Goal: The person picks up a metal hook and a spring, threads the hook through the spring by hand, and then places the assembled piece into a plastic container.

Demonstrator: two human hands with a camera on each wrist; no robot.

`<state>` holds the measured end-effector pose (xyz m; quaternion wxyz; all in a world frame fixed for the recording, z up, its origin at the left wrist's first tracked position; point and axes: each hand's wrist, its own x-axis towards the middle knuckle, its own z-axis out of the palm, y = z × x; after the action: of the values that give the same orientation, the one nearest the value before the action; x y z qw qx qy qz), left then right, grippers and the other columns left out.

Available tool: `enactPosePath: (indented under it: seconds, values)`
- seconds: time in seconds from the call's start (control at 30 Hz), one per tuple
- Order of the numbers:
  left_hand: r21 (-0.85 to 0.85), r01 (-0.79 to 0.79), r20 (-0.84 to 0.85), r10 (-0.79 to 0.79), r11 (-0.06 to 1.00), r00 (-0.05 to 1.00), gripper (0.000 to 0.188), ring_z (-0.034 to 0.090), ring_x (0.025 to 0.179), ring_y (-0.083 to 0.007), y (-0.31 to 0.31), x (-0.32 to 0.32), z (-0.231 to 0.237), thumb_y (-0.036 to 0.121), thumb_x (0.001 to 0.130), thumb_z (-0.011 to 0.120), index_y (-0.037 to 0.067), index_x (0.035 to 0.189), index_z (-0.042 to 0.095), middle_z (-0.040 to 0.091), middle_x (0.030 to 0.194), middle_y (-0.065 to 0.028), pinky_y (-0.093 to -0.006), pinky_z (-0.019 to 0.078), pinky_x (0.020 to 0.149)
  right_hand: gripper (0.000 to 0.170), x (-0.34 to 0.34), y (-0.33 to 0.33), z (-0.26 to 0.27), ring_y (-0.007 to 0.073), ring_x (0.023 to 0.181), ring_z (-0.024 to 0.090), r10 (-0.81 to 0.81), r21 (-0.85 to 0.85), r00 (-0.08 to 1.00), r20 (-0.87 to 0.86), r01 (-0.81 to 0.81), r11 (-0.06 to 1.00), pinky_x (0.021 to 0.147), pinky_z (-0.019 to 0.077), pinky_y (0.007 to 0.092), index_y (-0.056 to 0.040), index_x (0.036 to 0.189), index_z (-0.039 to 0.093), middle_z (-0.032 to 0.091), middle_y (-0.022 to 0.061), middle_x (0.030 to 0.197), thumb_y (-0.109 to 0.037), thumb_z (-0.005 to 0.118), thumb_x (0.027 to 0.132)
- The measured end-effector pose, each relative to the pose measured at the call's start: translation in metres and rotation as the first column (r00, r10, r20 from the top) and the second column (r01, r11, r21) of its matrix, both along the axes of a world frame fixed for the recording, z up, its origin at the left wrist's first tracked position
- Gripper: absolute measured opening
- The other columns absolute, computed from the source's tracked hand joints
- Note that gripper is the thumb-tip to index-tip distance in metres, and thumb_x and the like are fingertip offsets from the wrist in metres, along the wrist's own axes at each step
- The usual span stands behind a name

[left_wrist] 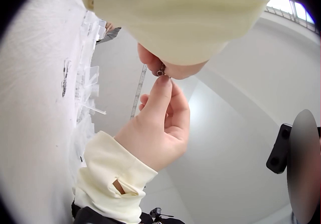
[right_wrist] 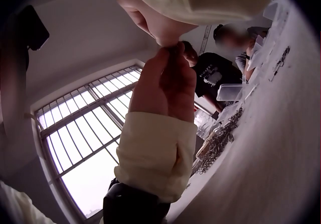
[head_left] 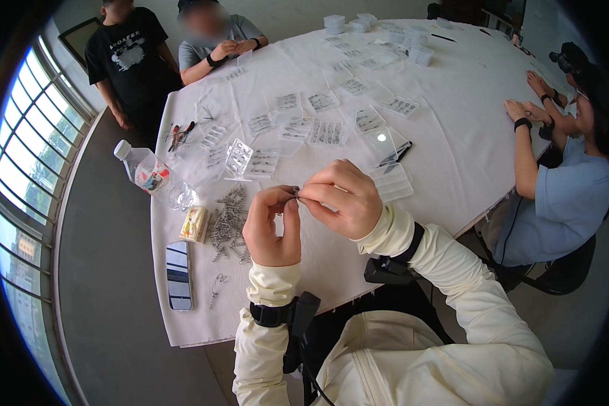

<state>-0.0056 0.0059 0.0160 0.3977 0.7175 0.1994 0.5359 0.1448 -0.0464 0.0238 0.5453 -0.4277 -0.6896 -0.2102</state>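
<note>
In the head view my left hand [head_left: 275,227] and right hand [head_left: 345,197] meet fingertip to fingertip above the table's near part. Between them is a small dark metal piece with a ring [left_wrist: 160,73], mostly hidden by the fingers. Thumb and forefinger of each hand pinch it. Just left of the left hand lies a tangled heap of silvery metal pieces [head_left: 227,223], coiled like springs. A separate coiled piece [head_left: 215,291] rests nearer the table's front edge.
Left on the table are a phone [head_left: 179,276], a tissue pack [head_left: 195,224], a tipped plastic bottle [head_left: 157,177] and red-handled pliers [head_left: 181,135]. Ahead lie clear boxes [head_left: 328,132] of metal pieces, and an empty clear case [head_left: 392,183]. Other people are around the table.
</note>
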Motion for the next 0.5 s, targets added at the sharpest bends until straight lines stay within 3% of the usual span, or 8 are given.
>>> enactPosePath:
  seconds: [0.43,0.5]
  values:
    - [-0.068,0.027,-0.021,-0.028,0.997,0.999,0.012,0.059,0.080,-0.0096,-0.0010,-0.0028,0.0010,-0.005,0.089,0.058,-0.004,0.102,0.058,0.064,0.092,-0.0071,-0.0220,0.0482,0.075,0.025,0.0002,-0.0006,0.0021,0.0194,0.075,0.056,-0.006,0.007,1.000,0.004,0.006,1.000,0.069,0.0438,0.0329,-0.0093,0.088,0.064,0.057,0.0009,0.086,-0.003,0.075,0.067]
    - [-0.066,0.052,-0.024,-0.054,0.996,0.998,0.011,0.055,0.081,-0.0073,-0.0008,-0.0027,-0.0009,-0.003,0.094,0.054,-0.005,0.105,0.055,0.060,0.092,-0.0043,-0.0212,0.0465,0.073,0.025,-0.0002,-0.0017,0.0035,0.0193,0.075,0.056,-0.012,0.002,1.000,0.010,0.012,1.000,0.070,0.0436,0.0328,-0.0095,0.088,0.064,0.058,0.0008,0.086,-0.003,0.075,0.066]
